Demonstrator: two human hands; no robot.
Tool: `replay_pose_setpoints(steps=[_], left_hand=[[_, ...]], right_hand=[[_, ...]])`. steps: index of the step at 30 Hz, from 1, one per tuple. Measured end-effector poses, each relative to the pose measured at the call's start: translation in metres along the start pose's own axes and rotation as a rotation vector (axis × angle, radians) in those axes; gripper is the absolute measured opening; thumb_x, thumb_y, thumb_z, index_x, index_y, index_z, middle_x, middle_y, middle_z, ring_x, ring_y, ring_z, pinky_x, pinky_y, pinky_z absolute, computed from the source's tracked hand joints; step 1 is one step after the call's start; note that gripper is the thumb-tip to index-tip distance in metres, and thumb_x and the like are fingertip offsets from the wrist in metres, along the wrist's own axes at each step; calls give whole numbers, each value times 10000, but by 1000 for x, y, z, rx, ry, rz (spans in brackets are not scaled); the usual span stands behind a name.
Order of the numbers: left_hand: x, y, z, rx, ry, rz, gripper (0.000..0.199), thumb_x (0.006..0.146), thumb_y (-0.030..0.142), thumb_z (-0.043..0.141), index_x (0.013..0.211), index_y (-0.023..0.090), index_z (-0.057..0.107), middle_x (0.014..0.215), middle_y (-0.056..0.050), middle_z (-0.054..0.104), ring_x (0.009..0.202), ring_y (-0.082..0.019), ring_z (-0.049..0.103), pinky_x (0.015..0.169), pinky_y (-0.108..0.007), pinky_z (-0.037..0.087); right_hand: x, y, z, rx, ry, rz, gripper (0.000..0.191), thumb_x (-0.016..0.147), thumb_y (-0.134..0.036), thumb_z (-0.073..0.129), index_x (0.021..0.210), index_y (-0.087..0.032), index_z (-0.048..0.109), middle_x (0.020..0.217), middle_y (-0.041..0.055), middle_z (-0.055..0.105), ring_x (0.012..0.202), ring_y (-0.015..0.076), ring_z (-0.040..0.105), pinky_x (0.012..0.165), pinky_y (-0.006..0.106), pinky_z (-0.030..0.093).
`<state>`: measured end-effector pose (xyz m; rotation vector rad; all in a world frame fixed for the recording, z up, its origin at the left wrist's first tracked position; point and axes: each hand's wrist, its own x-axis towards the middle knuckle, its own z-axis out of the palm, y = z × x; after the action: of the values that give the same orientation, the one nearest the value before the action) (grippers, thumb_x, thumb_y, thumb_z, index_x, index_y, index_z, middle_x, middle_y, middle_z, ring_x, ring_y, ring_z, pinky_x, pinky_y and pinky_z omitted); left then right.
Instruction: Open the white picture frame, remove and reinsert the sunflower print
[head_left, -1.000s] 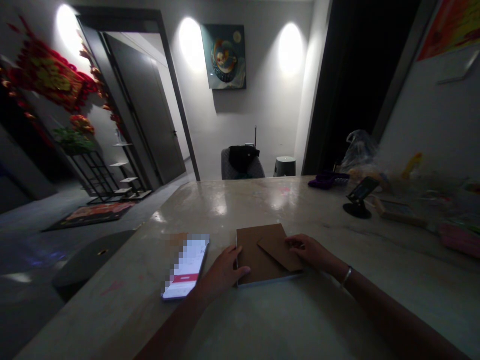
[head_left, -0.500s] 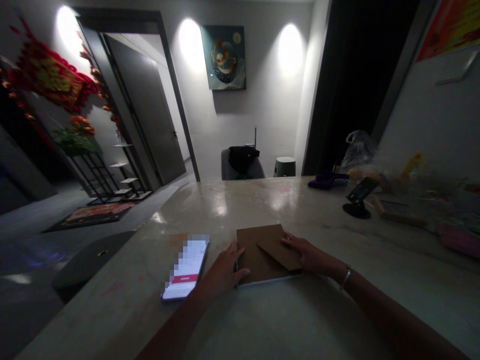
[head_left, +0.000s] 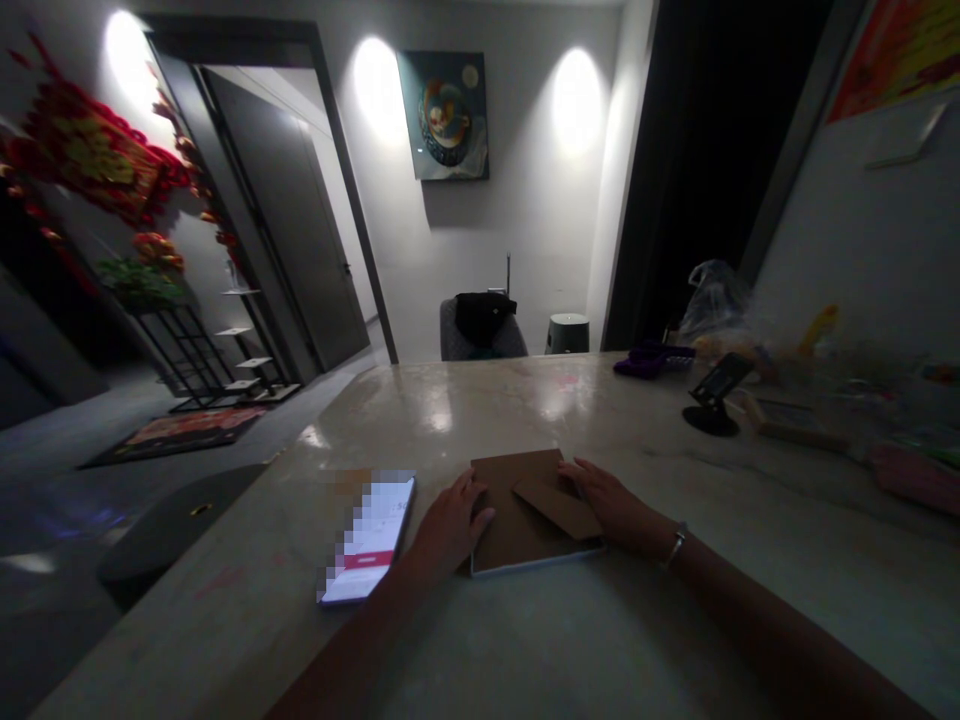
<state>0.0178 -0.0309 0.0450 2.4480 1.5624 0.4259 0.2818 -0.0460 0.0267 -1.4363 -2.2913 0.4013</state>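
Note:
A flat brown board (head_left: 510, 500) with a thin white edge lies on the table in front of me. A brown flap (head_left: 559, 510) stands at a slant on it, like the stand on the back of a picture frame. My left hand (head_left: 450, 520) holds the board's left edge, its fingers bent and the thumb over the top. At the right edge, my right hand (head_left: 611, 505) has its fingers curled over the board beside the flap; its fingertips are partly hidden behind the flap. A phone (head_left: 367, 550) with a lit, partly blurred screen lies left of my left hand.
The pale stone table (head_left: 495, 640) carries a black phone stand (head_left: 712, 400), a purple item (head_left: 652, 358), a clear plastic bag (head_left: 712, 300) and a pink item (head_left: 911, 475) on the right. Past the far edge stands a chair (head_left: 450, 335). A dark stool (head_left: 172, 530) is at left.
My left hand has shifted slightly up along the left edge, and my right hand slightly to the left. The board and flap look the same; the view has turned a little.

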Motion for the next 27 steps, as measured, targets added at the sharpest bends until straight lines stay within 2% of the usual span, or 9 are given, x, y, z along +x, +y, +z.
replay_pose_setpoints(steps=[6, 11, 19, 23, 27], left_hand=[[4, -4, 5, 50, -29, -19, 525, 816, 406, 348, 1271, 144, 339, 1349, -98, 353, 1215, -215, 340, 1000, -332, 254], [3, -3, 5, 64, -18, -8, 529, 823, 411, 331, 1281, 146, 334, 1336, -105, 374, 1188, -223, 378, 985, -339, 270], [0, -3, 2, 29, -1, -25, 528, 825, 423, 321, 1269, 137, 349, 1332, -107, 379, 1200, -212, 363, 996, -332, 258], [0, -5, 0, -22, 20, -35, 510, 828, 428, 314, 1249, 147, 373, 1328, -94, 389, 1209, -193, 354, 1004, -319, 247], [-1, -4, -4, -138, 31, -85, 495, 831, 411, 309, 1226, 128, 403, 1292, -108, 432, 1186, -183, 385, 987, -305, 274]], right_hand=[[4, 6, 5, -96, 51, -55, 478, 799, -192, 386, 1276, -169, 361, 1292, 114, 427, 1220, 241, 329, 1007, 425, 254], [4, 2, 3, -110, 58, -68, 483, 790, -208, 402, 1270, -172, 371, 1277, 110, 444, 1198, 240, 360, 1003, 424, 266], [6, -3, 7, 68, 128, 26, 426, 816, -259, 388, 1213, -112, 431, 1232, 138, 480, 1133, 217, 432, 981, 377, 309], [10, 0, 10, 230, 180, 109, 394, 810, -310, 419, 1164, -148, 480, 1185, 108, 525, 1079, 205, 480, 945, 359, 348], [12, -2, 6, 328, 219, 178, 320, 822, -297, 383, 1047, -162, 565, 1069, 89, 600, 984, 195, 542, 883, 339, 392]])
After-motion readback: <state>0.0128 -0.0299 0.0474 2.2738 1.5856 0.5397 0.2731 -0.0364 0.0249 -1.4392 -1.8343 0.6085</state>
